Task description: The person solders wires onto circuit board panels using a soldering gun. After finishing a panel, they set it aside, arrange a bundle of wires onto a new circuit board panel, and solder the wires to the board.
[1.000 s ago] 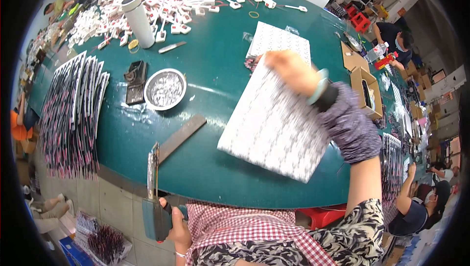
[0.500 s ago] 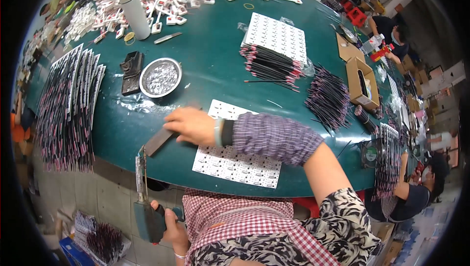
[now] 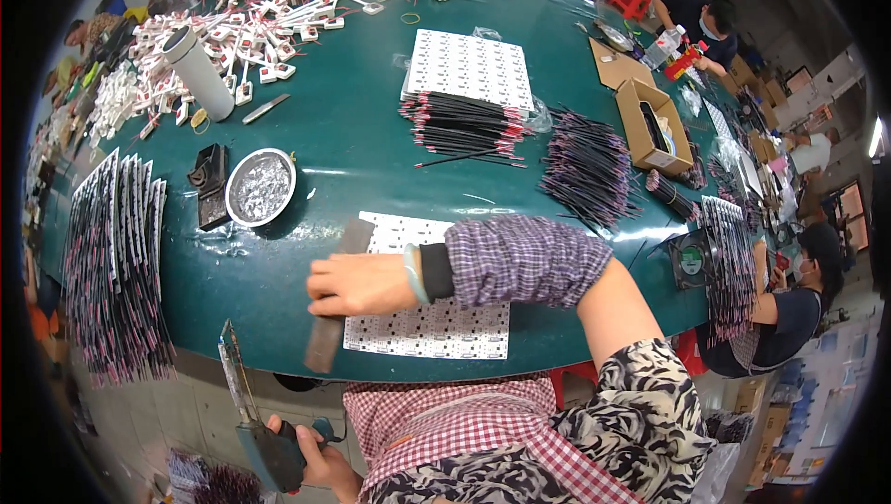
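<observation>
My left hand (image 3: 320, 459) is wrapped round a dark green soldering gun (image 3: 267, 456), held below the table edge with its long tip pointing up and left. My right hand (image 3: 362, 283) grips a flat, dark brown bar (image 3: 327, 337) that stands nearly upright in the picture. The bar lies along the left edge of a white circuit board panel (image 3: 432, 332), which my right forearm and checked sleeve partly cover. Up and left of my right hand sits a round metal bowl (image 3: 263, 190) of silvery scraps, beside a small black holder (image 3: 212, 187).
Bundled black wires (image 3: 589, 170) and stacked white panels (image 3: 473, 68) lie farther back. Wired boards (image 3: 116, 272) are stacked at the left. A white flask (image 3: 200, 75) stands by piled white parts. An open cardboard box (image 3: 654, 128) is at right. Other people work around the table.
My right hand has turned the slanted bar more upright, bringing it against the panel's left edge. The soldering gun has dropped lower, its tip leaning left. The whole view has shifted slightly.
</observation>
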Tool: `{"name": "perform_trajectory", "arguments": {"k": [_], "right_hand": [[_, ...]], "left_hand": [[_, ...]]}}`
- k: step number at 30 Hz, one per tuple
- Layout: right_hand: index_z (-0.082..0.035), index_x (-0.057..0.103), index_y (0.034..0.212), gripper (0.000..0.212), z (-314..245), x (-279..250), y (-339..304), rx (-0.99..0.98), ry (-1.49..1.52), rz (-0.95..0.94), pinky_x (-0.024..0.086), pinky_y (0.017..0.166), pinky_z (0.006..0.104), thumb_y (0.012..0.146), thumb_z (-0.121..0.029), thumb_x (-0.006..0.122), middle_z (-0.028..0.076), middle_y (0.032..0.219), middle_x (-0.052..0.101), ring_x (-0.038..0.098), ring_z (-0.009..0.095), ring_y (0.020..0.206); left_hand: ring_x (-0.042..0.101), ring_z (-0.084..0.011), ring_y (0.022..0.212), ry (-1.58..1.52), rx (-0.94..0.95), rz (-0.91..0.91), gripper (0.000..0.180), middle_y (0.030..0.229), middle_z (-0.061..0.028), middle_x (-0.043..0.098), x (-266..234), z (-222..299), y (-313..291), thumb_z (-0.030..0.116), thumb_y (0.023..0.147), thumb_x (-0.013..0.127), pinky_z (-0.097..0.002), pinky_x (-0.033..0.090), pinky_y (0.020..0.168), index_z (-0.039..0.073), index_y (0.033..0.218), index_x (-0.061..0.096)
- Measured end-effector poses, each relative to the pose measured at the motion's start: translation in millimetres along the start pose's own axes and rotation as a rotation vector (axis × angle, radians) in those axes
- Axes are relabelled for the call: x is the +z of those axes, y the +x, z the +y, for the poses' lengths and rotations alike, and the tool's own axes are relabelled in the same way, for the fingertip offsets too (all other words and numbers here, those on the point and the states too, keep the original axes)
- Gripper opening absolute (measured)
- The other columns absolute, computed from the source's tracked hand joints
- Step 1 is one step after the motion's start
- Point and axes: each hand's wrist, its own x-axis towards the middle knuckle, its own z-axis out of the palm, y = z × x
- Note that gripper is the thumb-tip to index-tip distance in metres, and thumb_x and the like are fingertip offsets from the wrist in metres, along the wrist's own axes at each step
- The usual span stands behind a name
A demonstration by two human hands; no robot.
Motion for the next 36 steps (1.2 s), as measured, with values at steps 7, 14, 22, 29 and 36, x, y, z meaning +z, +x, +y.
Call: {"name": "perform_trajectory", "arguments": {"k": [7,14,22,29,36], "right_hand": [[0.001,0.062,0.113,0.032,-23,15,-57,0.069,0.095,-0.005,0.049,0.091,0.0413,0.082,-0.009,0.063,0.014,0.108,0.059,0.057,0.030,0.107],[-0.010,0.044,0.143,0.060,-100,20,-126,0.522,-0.065,-0.012,0.030,0.116,0.0500,0.088,-0.021,0.064,0.017,0.154,0.035,0.033,0.034,0.143],[-0.013,0.033,0.152,0.069,-97,50,-96,0.657,-0.131,0.007,0.019,0.121,0.0528,0.092,-0.030,0.063,0.017,0.163,0.015,0.015,0.033,0.152],[0.005,0.051,0.131,0.052,-78,-44,-210,1.083,-0.664,0.434,0.035,0.114,0.0478,0.080,-0.001,0.062,0.025,0.138,0.049,0.042,0.042,0.134],[0.004,0.058,0.113,0.033,-57,-63,-282,1.283,-1.095,0.180,0.047,0.092,0.0382,0.081,-0.004,0.056,0.016,0.105,0.056,0.054,0.030,0.103]], "left_hand": [[0.041,-0.0131,0.066,-0.034,0.015,-0.142,0.021,0.074,-0.0037,0.051,14,1,-1,0.005,0.095,0.063,-0.0306,0.036,0.062,0.001,0.115,0.060],[0.042,-0.0118,0.067,-0.026,-0.007,-0.368,0.032,0.077,-0.0034,0.051,36,28,-7,0.002,0.094,0.059,-0.0282,0.036,0.062,-0.002,0.126,0.056],[0.049,-0.0103,0.070,-0.151,-0.064,-0.561,0.049,0.124,-0.0166,0.062,105,89,-25,-0.007,0.080,0.060,-0.0245,0.037,0.053,-0.003,0.129,0.052],[0.048,-0.0097,0.061,-0.020,0.019,-0.412,0.047,0.119,-0.0183,0.063,121,124,-9,-0.005,0.078,0.062,-0.0226,0.036,0.048,-0.007,0.125,0.053],[0.049,-0.0089,0.065,-0.015,-0.080,-0.589,0.044,0.117,-0.0135,0.065,130,113,-14,-0.011,0.080,0.060,-0.0230,0.037,0.053,-0.007,0.124,0.057]]}}
